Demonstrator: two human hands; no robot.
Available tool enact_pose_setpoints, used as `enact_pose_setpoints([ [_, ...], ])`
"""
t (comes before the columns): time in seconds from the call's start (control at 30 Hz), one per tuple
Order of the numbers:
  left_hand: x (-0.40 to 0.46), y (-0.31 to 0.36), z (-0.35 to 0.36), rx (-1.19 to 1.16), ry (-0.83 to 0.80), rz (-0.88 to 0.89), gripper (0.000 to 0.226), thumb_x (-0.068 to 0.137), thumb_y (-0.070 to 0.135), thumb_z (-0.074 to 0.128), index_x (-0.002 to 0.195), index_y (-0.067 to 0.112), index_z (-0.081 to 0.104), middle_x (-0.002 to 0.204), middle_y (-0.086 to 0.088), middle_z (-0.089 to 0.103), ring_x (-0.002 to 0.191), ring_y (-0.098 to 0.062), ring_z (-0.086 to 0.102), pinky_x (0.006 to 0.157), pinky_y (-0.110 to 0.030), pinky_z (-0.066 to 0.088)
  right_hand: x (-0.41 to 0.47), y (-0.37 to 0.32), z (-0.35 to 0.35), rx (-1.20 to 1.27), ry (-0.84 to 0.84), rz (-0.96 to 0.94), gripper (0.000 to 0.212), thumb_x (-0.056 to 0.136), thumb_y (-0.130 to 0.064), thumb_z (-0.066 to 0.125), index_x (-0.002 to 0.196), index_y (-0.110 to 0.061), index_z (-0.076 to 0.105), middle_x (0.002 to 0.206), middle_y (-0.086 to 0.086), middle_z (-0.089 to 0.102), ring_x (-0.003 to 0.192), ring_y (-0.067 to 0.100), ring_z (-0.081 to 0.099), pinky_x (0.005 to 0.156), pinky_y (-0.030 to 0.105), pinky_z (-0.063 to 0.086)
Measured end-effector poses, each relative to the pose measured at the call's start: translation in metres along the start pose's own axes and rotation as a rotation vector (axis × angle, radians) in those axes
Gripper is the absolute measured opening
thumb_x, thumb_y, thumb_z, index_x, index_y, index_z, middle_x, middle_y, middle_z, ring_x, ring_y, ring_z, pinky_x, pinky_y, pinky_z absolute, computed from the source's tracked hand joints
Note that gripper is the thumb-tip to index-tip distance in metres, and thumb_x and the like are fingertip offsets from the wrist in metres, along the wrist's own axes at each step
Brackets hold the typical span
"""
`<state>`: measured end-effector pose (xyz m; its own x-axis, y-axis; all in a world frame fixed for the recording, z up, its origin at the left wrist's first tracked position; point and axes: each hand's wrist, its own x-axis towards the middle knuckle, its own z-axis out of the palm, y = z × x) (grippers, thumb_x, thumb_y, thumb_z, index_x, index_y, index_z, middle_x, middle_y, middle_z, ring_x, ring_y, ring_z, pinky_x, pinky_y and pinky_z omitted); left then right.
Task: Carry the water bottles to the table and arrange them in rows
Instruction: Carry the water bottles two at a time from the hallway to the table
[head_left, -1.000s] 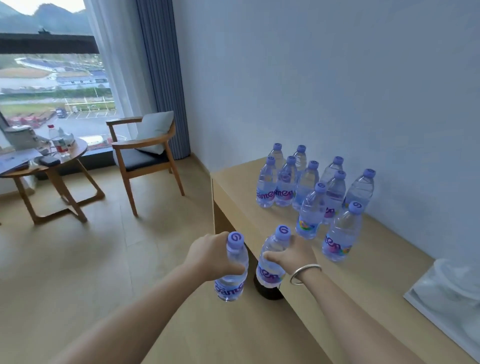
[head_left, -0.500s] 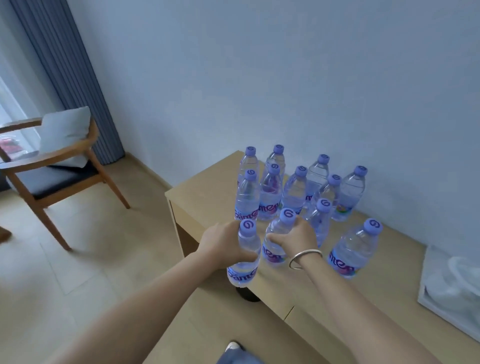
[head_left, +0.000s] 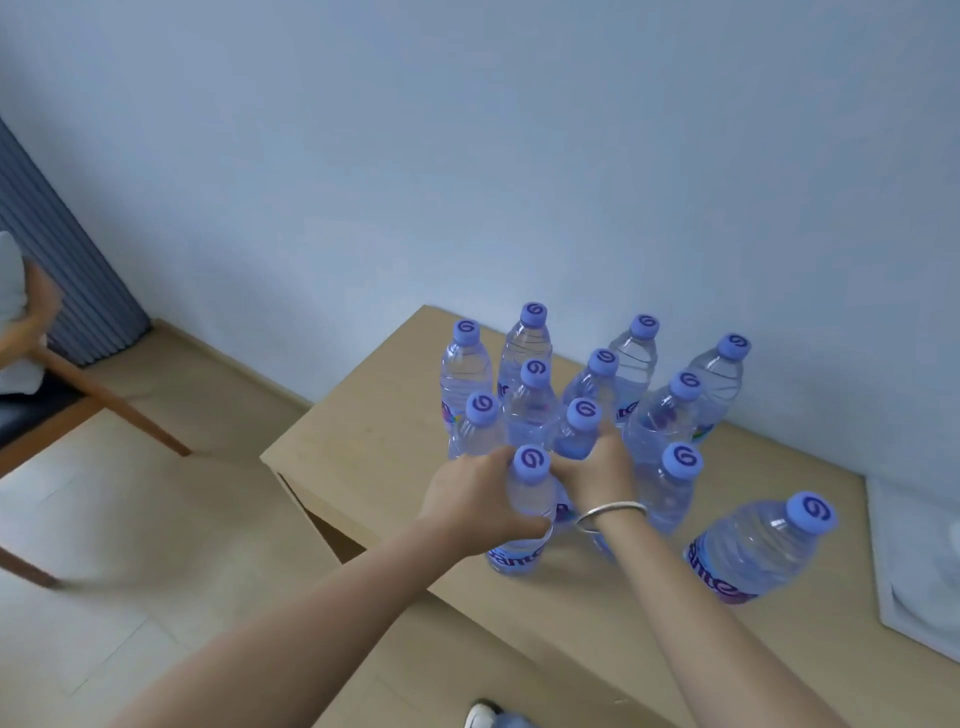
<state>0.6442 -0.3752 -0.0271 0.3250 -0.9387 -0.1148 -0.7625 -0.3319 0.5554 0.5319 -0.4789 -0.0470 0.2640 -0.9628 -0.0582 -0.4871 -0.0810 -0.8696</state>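
Wooden table (head_left: 374, 441) | bottles (head_left: 644, 374) crowd wall; tray (head_left: 893, 561) right

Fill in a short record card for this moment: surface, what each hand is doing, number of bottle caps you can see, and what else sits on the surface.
surface: light wooden table standing against a pale wall
left hand: left hand grips a water bottle below its cap, base at the tabletop
right hand: right hand holds a second bottle; bracelet on the wrist
caps visible: twelve, all purple
stray bottle: one bottle stands apart, near the right
also there: white tray at the right edge
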Motion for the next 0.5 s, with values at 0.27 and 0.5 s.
enact_pose_setpoints([
  [0.27,-0.003,-0.014,0.001,-0.045,-0.049,0.145,0.057,0.066,0.055,0.069,0.113,0.032,0.047,0.099,0.011,0.062,0.093,-0.015,0.058,0.068,-0.027,0.043,-0.024,-0.015,0.008,0.137,0.18,-0.025,0.041,0.072,-0.011,0.073,0.106,-0.007,0.05,0.109,0.012,0.055,0.102,0.025,0.054,0.093,0.037,0.043],
  [0.5,-0.005,-0.056,-0.022,-0.067,-0.224,0.284,0.068,0.075,0.05,0.066,0.133,0.029,0.037,0.126,0.007,0.056,0.113,-0.016,0.053,0.089,-0.035,0.047,-0.047,-0.045,0.008,0.062,0.354,0.053,0.047,0.079,-0.015,0.068,0.121,-0.011,0.048,0.113,0.0,0.051,0.111,0.018,0.048,0.089,0.025,0.033],
])
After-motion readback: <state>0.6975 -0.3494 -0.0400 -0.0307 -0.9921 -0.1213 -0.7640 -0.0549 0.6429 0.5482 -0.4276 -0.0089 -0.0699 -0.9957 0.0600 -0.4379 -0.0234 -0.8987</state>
